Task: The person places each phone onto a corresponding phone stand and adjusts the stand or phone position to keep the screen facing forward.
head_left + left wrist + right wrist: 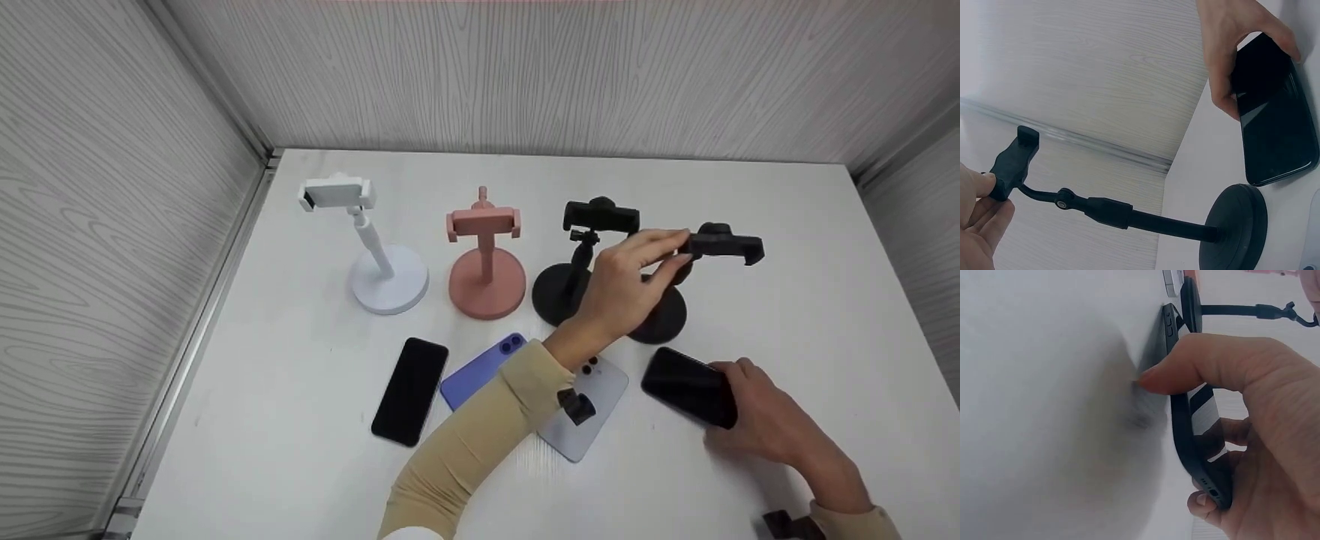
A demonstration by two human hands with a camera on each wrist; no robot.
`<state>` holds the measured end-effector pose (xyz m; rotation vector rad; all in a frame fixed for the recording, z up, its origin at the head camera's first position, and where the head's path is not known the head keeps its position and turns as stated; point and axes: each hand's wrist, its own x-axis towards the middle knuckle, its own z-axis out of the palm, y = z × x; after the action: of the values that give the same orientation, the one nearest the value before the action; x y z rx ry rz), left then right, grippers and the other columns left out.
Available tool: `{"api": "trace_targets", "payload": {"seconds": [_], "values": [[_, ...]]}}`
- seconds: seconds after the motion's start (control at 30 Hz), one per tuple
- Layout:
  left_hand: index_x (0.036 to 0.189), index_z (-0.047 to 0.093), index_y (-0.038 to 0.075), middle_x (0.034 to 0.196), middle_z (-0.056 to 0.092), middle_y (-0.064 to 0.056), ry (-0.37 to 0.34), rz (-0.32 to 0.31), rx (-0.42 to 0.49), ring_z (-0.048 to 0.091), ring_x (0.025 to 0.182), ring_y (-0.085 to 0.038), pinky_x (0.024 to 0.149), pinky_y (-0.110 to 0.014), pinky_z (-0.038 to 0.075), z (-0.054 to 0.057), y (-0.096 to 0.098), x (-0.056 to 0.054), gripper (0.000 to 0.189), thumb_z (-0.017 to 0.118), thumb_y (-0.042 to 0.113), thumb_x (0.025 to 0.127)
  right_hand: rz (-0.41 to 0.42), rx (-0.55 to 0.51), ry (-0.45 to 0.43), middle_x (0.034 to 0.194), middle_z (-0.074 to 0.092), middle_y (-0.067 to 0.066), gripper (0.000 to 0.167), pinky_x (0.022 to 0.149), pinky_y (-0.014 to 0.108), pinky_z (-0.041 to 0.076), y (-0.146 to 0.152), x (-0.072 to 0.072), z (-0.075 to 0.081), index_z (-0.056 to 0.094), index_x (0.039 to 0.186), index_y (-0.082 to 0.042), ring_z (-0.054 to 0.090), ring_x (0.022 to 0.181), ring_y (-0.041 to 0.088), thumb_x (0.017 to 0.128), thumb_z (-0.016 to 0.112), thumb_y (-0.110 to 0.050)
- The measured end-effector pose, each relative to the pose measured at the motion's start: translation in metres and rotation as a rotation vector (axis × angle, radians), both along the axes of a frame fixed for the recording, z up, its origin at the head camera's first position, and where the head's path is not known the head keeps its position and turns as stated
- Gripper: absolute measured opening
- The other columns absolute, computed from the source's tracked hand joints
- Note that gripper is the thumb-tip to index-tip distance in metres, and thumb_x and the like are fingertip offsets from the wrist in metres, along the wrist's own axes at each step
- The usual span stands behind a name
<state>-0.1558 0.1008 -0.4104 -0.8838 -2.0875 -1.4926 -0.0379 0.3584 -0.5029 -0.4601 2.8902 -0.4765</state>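
My left hand (pixel 619 289) pinches the left end of the clamp (pixel 724 245) on the rightmost black phone stand, thumb on one side and fingers on the other. In the left wrist view the stand's thin neck, hinge and pole run down to its round base (pixel 1235 230). With my right hand (pixel 765 412) I grip a black smartphone (pixel 690 386) by its edges, screen up, just in front of that stand. The right wrist view shows my thumb along one long edge of the smartphone (pixel 1184 433) and fingers round the other. Its far end is close to the tabletop.
A white phone stand (pixel 390 281), a pink one (pixel 487 285) and another black one (pixel 555 292) stand to the left. Before them lie a black phone (pixel 410 391), a purple phone (pixel 476 371) and a silver phone (pixel 589 420), partly under my left sleeve. Panels (pixel 487 75) border the table.
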Motion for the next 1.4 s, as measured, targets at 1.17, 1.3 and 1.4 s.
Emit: {"api": "trace_targets", "payload": {"seconds": [1.17, 1.3, 1.4], "values": [[0.122, 0.076, -0.003, 0.119, 0.079, -0.015, 0.009, -0.005, 0.018, 0.078, 0.108, -0.022, 0.093, -0.002, 0.052, 0.000, 0.000, -0.002, 0.027, 0.073, 0.011, 0.100, 0.032, 0.089, 0.186, 0.120, 0.072, 0.022, 0.074, 0.081, 0.058, 0.064, -0.007, 0.008, 0.008, 0.064, 0.131, 0.007, 0.074, 0.102, 0.043, 0.068, 0.095, -0.017], [0.121, 0.076, -0.003, 0.118, 0.079, -0.015, 0.011, -0.003, 0.021, 0.078, 0.107, -0.022, 0.093, -0.003, 0.052, 0.000, 0.000, -0.002, 0.027, 0.073, 0.011, 0.099, 0.010, 0.030, 0.209, 0.117, 0.073, 0.020, 0.074, 0.079, 0.057, 0.064, -0.004, 0.008, 0.005, 0.065, 0.130, 0.004, 0.075, 0.099, 0.040, 0.068, 0.096, -0.020], [0.121, 0.076, -0.003, 0.118, 0.079, -0.015, 0.011, 0.000, 0.018, 0.078, 0.108, -0.022, 0.094, -0.003, 0.052, 0.000, 0.000, -0.002, 0.027, 0.073, 0.012, 0.099, -0.019, -0.002, 0.192, 0.119, 0.073, 0.021, 0.078, 0.079, 0.058, 0.063, -0.004, 0.008, 0.004, 0.064, 0.132, 0.003, 0.075, 0.099, 0.041, 0.067, 0.097, -0.023]]}}
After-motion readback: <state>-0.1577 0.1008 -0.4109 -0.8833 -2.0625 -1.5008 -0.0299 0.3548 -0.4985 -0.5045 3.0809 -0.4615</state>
